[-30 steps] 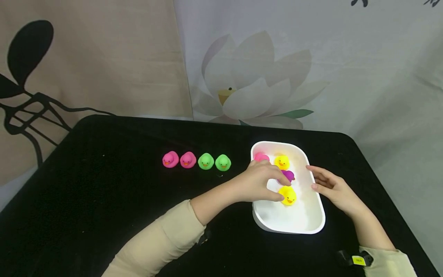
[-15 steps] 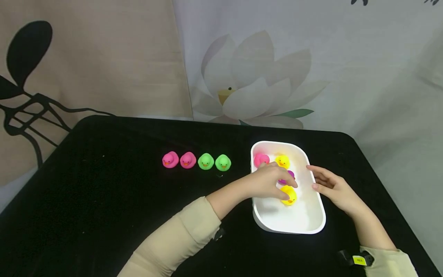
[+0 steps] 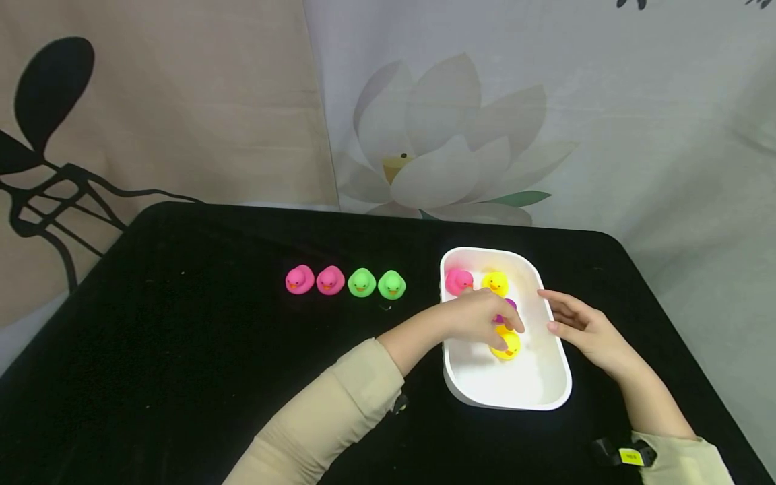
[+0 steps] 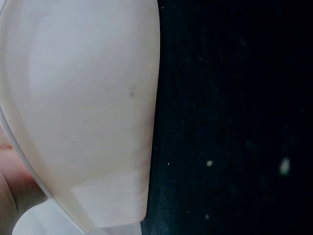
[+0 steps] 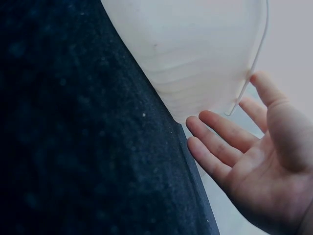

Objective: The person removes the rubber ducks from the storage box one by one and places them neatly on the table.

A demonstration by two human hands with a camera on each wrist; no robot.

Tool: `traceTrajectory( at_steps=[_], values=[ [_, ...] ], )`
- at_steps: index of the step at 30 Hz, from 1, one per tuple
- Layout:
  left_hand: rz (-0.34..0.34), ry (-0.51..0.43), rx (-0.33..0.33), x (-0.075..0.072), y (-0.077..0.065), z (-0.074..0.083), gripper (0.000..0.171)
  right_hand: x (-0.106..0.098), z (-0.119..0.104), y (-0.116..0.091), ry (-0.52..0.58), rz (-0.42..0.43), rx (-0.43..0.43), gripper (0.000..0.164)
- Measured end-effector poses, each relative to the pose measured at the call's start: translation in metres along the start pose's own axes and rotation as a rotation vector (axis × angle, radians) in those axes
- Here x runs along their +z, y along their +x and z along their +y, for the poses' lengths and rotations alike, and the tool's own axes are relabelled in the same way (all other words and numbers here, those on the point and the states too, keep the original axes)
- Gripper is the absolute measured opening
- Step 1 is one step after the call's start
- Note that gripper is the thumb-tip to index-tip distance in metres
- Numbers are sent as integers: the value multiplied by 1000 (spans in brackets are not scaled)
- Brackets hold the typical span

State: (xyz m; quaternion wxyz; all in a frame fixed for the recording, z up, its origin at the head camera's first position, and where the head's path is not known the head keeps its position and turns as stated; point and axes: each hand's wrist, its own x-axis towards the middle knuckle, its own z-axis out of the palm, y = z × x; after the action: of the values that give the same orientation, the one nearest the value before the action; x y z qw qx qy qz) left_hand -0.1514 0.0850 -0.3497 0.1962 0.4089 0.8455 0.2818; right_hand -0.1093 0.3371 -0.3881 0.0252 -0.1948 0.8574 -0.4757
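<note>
In the head view my left hand (image 3: 475,315) reaches into the white plastic tray (image 3: 533,387), thumb and index finger spread. The thumb overlaps a yellow rubber duck (image 3: 512,347); the index finger lies just behind that duck. A purple duck (image 3: 510,310) is partly hidden under the same hand. My right hand (image 3: 585,330) is at the tray's right side. In the right wrist view its fingers (image 5: 220,142) are nearly straight beside the outer wall, with the thumb at the rim. The left wrist view shows the tray's outer wall (image 4: 93,98), with the hand mostly hidden beyond its rim.
A pink duck (image 3: 458,280) and another yellow duck (image 3: 495,283) sit at the tray's far end. Left of the tray, two pink ducks (image 3: 300,279) and two green ducks (image 3: 362,283) stand in a row on the black tablecloth (image 3: 182,350).
My left hand has shifted rightward inside the tray, over the purple duck and the nearer yellow duck, uncovering more of the pink one. The right hand stays by the tray.
</note>
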Motion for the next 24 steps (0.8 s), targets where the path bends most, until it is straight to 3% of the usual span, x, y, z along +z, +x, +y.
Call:
traceTrajectory(
  at_steps=[13,24],
  values=[
    [-44,-46,-75,5,8,2,39,-1,0,0,-15,1,-6,51],
    [-63,-34,-89,7,10,3,37,0,1,0,-11,3,-8,51]
  ],
)
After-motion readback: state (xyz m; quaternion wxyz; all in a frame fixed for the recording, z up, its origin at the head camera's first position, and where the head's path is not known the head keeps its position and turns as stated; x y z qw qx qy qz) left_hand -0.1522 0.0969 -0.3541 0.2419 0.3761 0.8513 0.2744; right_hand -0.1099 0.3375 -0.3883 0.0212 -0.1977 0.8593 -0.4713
